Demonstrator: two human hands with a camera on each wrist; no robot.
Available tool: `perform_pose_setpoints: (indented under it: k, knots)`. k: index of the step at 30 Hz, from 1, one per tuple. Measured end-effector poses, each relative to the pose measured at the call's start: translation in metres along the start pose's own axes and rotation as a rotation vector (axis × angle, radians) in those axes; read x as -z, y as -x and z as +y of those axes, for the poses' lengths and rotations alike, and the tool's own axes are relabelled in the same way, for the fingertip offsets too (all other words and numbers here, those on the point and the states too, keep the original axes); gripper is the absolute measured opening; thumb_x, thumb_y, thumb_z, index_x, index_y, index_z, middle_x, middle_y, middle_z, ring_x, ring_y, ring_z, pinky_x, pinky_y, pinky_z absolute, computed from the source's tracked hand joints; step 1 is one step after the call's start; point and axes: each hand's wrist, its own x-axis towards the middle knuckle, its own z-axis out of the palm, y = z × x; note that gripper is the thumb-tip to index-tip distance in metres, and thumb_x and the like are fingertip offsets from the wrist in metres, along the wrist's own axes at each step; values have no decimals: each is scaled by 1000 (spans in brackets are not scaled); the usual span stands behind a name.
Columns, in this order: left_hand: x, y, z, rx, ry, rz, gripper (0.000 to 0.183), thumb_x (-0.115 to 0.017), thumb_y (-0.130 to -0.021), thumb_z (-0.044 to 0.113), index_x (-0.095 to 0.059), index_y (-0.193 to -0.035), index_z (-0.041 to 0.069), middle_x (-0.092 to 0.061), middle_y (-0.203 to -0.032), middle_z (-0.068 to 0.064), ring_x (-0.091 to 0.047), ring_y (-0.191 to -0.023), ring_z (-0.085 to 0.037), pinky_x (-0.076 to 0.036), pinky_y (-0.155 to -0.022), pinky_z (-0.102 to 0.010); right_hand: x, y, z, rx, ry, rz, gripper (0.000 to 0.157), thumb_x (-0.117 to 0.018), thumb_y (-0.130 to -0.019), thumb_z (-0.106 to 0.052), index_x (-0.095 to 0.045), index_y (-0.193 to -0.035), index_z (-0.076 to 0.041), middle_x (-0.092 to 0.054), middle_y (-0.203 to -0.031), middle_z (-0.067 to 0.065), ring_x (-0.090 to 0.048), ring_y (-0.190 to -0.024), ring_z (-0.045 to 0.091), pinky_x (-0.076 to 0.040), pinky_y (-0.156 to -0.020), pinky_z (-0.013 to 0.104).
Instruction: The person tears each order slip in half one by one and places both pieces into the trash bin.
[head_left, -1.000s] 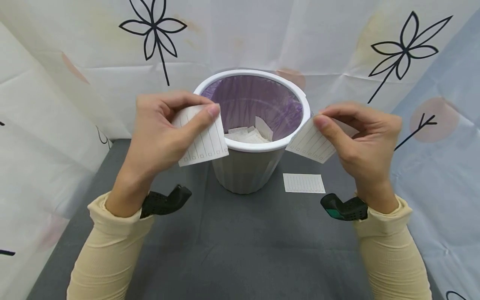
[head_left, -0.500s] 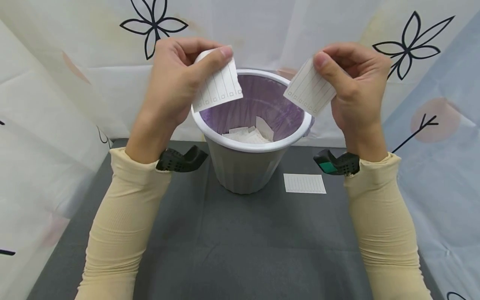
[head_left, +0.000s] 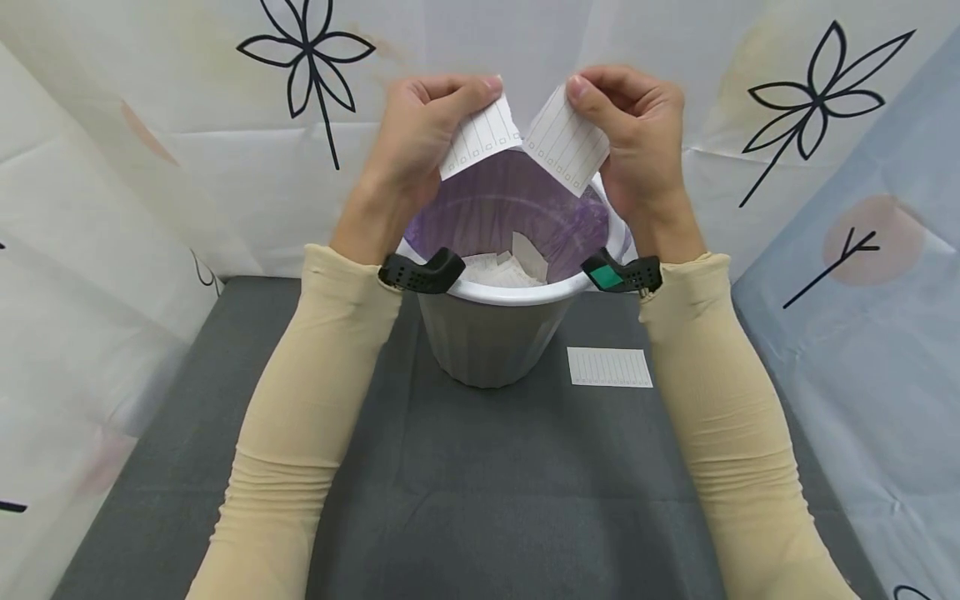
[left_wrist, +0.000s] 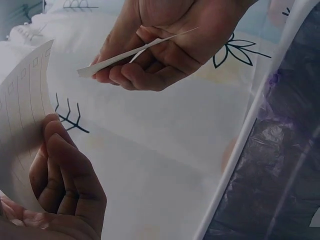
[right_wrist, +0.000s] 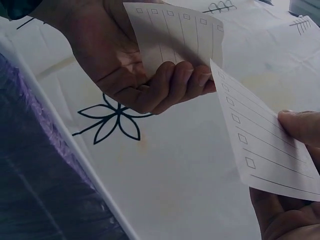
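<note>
My left hand [head_left: 420, 137] pinches a piece of lined paper [head_left: 482, 137] with a row of small printed squares along one edge. Between thumb and fingers of my right hand [head_left: 637, 137] is a similar paper piece [head_left: 567, 146]; its square-marked edge shows in the right wrist view [right_wrist: 240, 117]. Both pieces are held above the far part of a trash can [head_left: 517, 295] with a white rim and a purple liner [head_left: 510, 200]. In the head view their near corners almost meet. Several paper scraps [head_left: 506, 271] lie inside the can.
A whole lined paper sheet [head_left: 610, 367] lies flat on the grey tabletop [head_left: 487, 483], right of the can. White cloth [head_left: 180, 75] with black flower drawings hangs behind and at the sides. Each wrist wears a black camera mount [head_left: 423, 272].
Both hands have risen and moved inward from either side of the can to above it, each carrying its paper piece. The two pieces are now much closer together. The sheet on the table stays put.
</note>
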Motion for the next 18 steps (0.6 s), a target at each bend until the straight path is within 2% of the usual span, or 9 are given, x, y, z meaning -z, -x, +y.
perform_pose_setpoints:
  k: [4,9,14,18]
  knots:
    - [1,-5,-8,34,-7,-7,14,-71,-93,2,-76,-81,-1,-67,-76,-11,-64,-55,-17,-52,-50,-22,-1,-4,11,-116,-26,24,12,-67,-87,18,-74,-82,9,-68,-77,13,-62,-67,17,-53,-61,24]
    - [5,-8,-15,60,-13,-46,17,-70,-95,2,-75,-78,-1,-68,-77,-12,-66,-56,-17,-52,-50,-22,1,-7,24,-214,-25,19,12,-67,-88,17,-74,-83,8,-68,-77,13,-61,-67,17,-52,-59,23]
    - [10,-11,-19,89,-21,-78,17,-69,-95,2,-74,-79,0,-68,-84,-12,-66,-60,-18,-53,-52,-22,3,-7,31,-274,-34,-6,14,-67,-88,17,-74,-82,7,-68,-77,12,-62,-67,17,-52,-57,23]
    - [14,-14,-21,118,-34,-77,16,-70,-95,3,-74,-80,2,-68,-88,-12,-66,-63,-18,-53,-53,-22,4,-5,35,-271,-12,-48,13,-68,-88,16,-75,-82,6,-69,-77,11,-62,-68,17,-52,-58,23]
